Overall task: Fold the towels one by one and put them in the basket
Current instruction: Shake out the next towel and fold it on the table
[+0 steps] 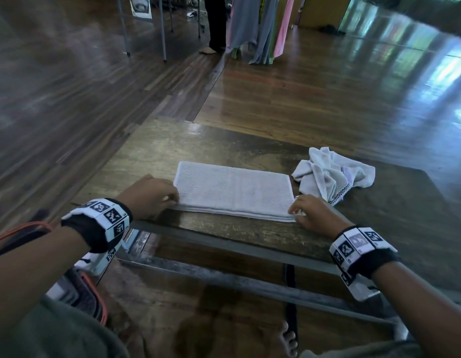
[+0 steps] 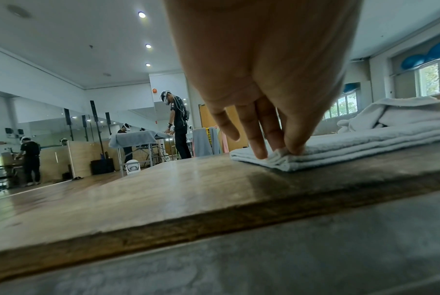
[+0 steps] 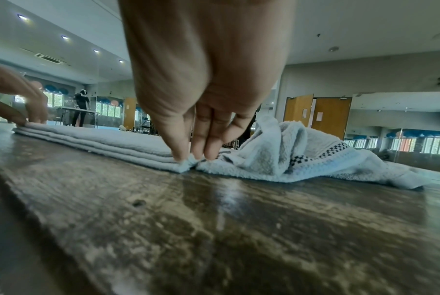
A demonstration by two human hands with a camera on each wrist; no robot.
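Pinching one folded towel (image 1: pixel 233 191): two hands' fingers (image 2: pixel 261 147); one crumpled towel (image 1: pixel 332 173) beside.

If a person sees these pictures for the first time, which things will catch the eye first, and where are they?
First, the folded white towel lying flat near the front edge of the wooden table, with the left hand and right hand pinching its two near corners. Next, the crumpled towel with a checkered border, just right of it.
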